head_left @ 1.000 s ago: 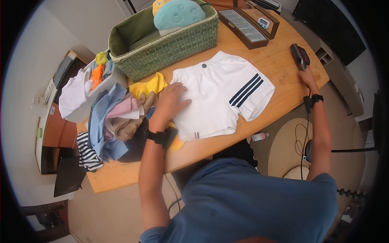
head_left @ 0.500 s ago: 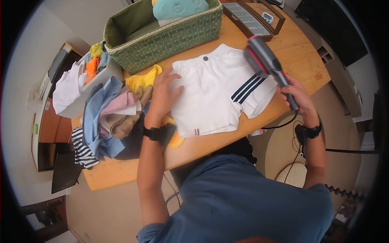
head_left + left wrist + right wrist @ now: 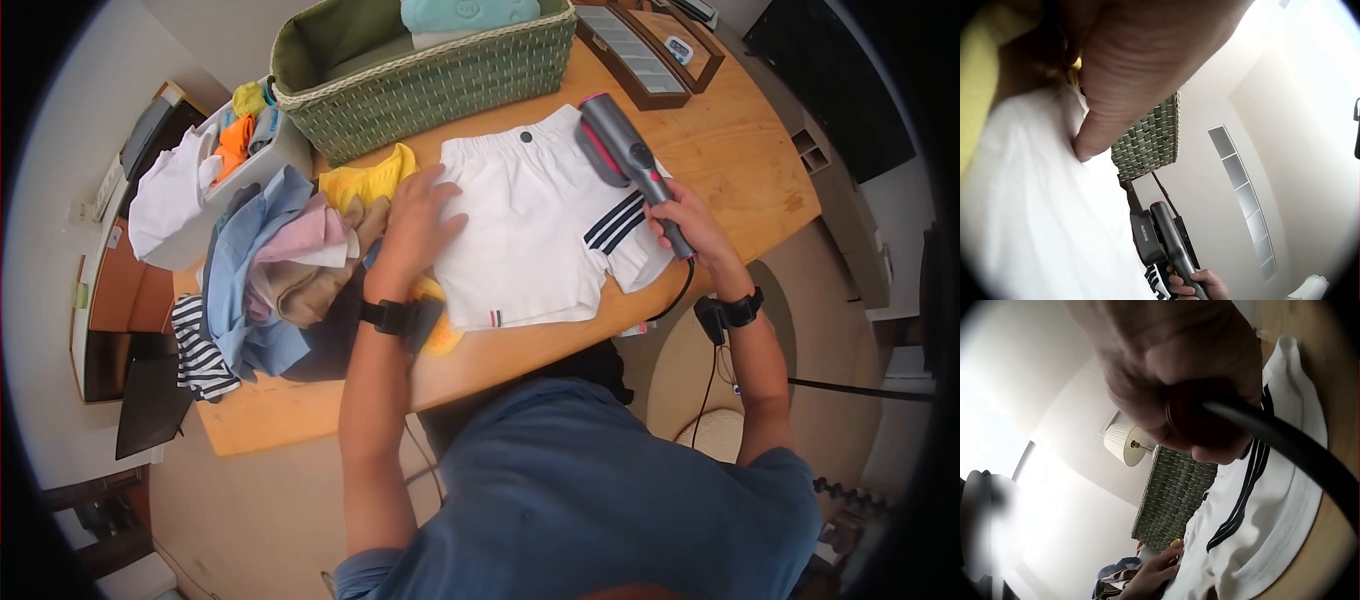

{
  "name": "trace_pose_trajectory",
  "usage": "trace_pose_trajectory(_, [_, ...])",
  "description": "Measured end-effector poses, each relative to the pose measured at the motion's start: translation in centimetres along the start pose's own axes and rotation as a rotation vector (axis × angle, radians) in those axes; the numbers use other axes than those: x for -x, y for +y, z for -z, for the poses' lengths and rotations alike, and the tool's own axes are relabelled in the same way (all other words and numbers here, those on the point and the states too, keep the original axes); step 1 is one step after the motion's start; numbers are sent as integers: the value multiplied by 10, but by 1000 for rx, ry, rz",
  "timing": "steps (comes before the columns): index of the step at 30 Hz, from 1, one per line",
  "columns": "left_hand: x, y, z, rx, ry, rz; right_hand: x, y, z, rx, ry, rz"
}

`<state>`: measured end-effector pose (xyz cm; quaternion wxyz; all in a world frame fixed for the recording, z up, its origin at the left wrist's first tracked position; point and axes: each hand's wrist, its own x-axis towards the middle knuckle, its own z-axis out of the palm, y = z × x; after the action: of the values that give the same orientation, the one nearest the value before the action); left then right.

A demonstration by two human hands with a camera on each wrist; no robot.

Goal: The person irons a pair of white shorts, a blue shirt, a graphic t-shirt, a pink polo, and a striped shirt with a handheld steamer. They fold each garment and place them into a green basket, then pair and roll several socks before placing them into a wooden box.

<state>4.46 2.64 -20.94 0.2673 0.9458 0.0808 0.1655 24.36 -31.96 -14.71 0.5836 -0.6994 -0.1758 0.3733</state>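
Observation:
White shorts (image 3: 520, 220) with a dark button and three dark stripes on one leg lie spread on the wooden table. My right hand (image 3: 688, 222) grips the handle of a grey handheld garment steamer (image 3: 625, 150) with pink edging. Its head overlaps the upper right of the shorts in the head view. On the left edge of the shorts rests my left hand (image 3: 425, 225), fingers loosely spread. Up close in the left wrist view, the left thumb touches the white cloth. A black cord (image 3: 1272, 431) runs from the handle's end.
Beside my left forearm lies a heap of clothes (image 3: 270, 270), with a yellow garment (image 3: 365, 178) behind. A green woven basket (image 3: 430, 95) holds a turquoise plush. A white bin (image 3: 285, 165) of clothes stands left of it. An open compartment box (image 3: 640, 60) sits at the back right.
The steamer came in my right hand from the table's right end to over the shorts, then slightly further left. My left hand stays at the left edge of the shorts.

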Motion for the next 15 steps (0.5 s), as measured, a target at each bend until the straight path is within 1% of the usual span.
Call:
trace_pose_trajectory(4, [0, 2, 1, -8, -1, 1, 7, 3, 12, -11, 186, 10])
trace_pose_trajectory(5, [0, 2, 2, -9, -3, 7, 11, 1, 12, 29, 191, -2])
trace_pose_trajectory(8, [-1, 3, 1, -5, -5, 10, 23, -2, 9, 52, 129, 11])
trace_pose_trajectory(14, [-1, 1, 1, 11, -3, -4, 44, -6, -21, -25, -156, 2])
trace_pose_trajectory(15, [-1, 1, 2, 13, -6, -6, 45, -5, -26, -58, -173, -19])
